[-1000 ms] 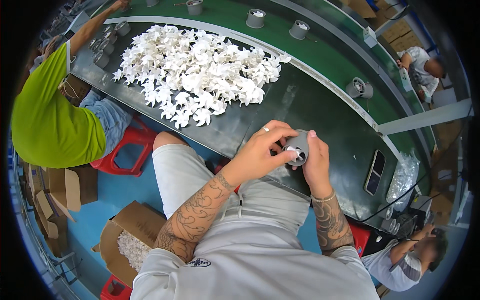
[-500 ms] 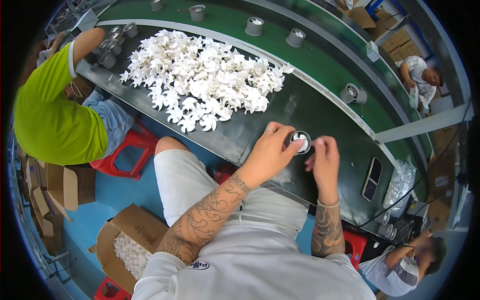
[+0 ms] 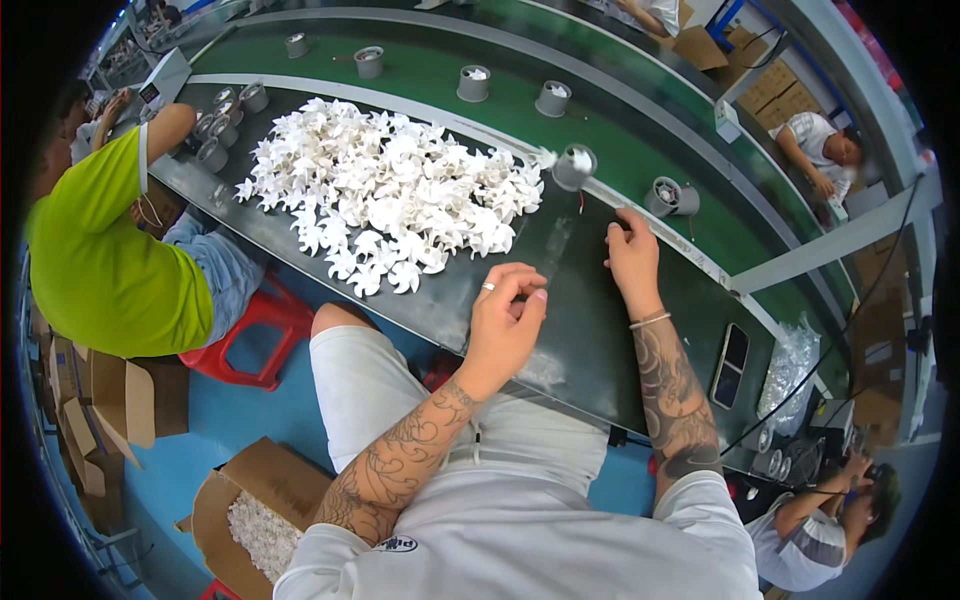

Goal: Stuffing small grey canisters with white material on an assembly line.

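My left hand (image 3: 505,322) hovers over the near edge of the dark table, its fingers loosely curled and nothing visible in them. Farther forward, my right hand (image 3: 632,262) reaches toward the belt's border with fingers apart, holding nothing. Beyond its fingertips is a small grey cylindrical housing (image 3: 574,168) with a white part inside and a short red wire hanging down. It is tilted at the belt's edge, apart from my hand; whether it touches the surface I cannot tell. A big heap of white bladed fan wheels (image 3: 390,190) spreads to the left of my hands.
Several grey housings, one a pair side by side (image 3: 670,197), stand on the green conveyor belt (image 3: 420,75). A phone (image 3: 731,365) and clear plastic bag (image 3: 795,370) lie at right. A person in a green shirt (image 3: 110,240) sits at left. An open carton (image 3: 270,480) holds white pieces.
The grey housing has left my left hand and is now at the belt's edge. My right hand has moved forward, and my left hand has drawn back toward the left.
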{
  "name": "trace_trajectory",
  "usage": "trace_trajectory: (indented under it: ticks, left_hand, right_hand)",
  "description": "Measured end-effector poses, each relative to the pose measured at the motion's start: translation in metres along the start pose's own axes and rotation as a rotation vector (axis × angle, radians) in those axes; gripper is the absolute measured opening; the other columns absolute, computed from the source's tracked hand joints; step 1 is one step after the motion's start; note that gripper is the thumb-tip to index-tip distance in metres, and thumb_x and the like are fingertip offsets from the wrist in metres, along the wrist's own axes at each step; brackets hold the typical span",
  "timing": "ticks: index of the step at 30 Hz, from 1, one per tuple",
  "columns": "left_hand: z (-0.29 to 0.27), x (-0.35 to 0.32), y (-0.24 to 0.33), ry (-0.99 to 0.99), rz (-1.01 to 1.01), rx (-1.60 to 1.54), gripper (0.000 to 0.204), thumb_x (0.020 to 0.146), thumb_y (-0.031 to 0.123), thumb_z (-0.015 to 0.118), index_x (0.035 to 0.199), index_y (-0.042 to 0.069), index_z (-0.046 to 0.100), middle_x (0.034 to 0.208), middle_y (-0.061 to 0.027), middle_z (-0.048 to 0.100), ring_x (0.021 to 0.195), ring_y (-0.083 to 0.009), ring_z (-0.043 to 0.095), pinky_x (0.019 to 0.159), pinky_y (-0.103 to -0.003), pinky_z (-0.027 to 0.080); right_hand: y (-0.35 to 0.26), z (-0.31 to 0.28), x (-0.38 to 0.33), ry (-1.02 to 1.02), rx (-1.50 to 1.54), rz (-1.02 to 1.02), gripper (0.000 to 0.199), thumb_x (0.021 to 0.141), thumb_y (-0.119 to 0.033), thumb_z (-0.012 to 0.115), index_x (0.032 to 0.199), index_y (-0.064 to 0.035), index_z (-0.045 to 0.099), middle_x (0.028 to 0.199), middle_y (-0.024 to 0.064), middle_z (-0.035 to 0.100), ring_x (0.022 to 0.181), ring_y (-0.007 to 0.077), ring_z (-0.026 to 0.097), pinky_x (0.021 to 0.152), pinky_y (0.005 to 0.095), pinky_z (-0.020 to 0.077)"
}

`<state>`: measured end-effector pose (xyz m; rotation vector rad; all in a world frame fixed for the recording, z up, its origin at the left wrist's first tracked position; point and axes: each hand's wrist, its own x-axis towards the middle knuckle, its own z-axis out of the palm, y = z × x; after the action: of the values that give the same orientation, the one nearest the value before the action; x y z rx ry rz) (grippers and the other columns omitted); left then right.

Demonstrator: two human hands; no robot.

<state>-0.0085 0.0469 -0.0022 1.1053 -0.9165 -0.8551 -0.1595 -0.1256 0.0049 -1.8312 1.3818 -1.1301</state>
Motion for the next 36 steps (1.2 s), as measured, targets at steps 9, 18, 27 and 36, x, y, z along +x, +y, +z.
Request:
trace_trajectory:
  ticks: [9,18,27,36]
  left_hand:
    - [0.001,-0.001,0.002,-0.035,0.064,0.09,0.009,0.096,0.001,0.063,0.103,-0.005,0.066,0.108,-0.0116,0.063,0.073,-0.0121,0.063,0.061,-0.025,0.051]
    - [0.003,0.003,0.004,-0.083,0.028,0.133,0.009,0.096,0.003,0.063,0.102,-0.002,0.068,0.095,-0.0094,0.065,0.067,-0.0126,0.063,0.06,-0.026,0.051]
    - [-0.003,0.006,0.007,-0.134,0.006,0.097,0.01,0.099,0.002,0.062,0.104,-0.005,0.067,0.101,-0.0057,0.061,0.072,-0.009,0.064,0.062,-0.023,0.052]
    - [-0.001,0.005,0.014,-0.139,0.049,0.154,0.008,0.097,0.002,0.063,0.101,-0.004,0.067,0.094,-0.0059,0.064,0.066,-0.0068,0.06,0.059,-0.023,0.048]
  right_hand:
    - [-0.008,0.04,0.03,-0.092,-0.14,-0.541,0.018,0.089,-0.004,0.061,0.103,0.0022,0.071,0.106,0.0166,0.07,0.103,0.0363,0.066,0.092,0.0428,0.0523]
    - [-0.024,0.093,0.109,-0.229,-0.085,-0.612,0.03,0.095,-0.012,0.058,0.121,-0.0015,0.068,0.118,0.0177,0.068,0.111,0.0383,0.063,0.098,0.0438,0.0494]
    - [-0.027,0.099,0.092,-0.134,-0.154,-0.496,0.03,0.098,-0.023,0.061,0.081,0.0018,0.066,0.077,0.0198,0.059,0.074,0.0397,0.059,0.07,0.0479,0.0464]
    - [-0.011,0.094,0.103,0.116,-0.11,-0.696,0.026,0.101,-0.02,0.059,0.108,0.0015,0.071,0.113,0.0213,0.069,0.108,0.0377,0.065,0.096,0.0413,0.0496]
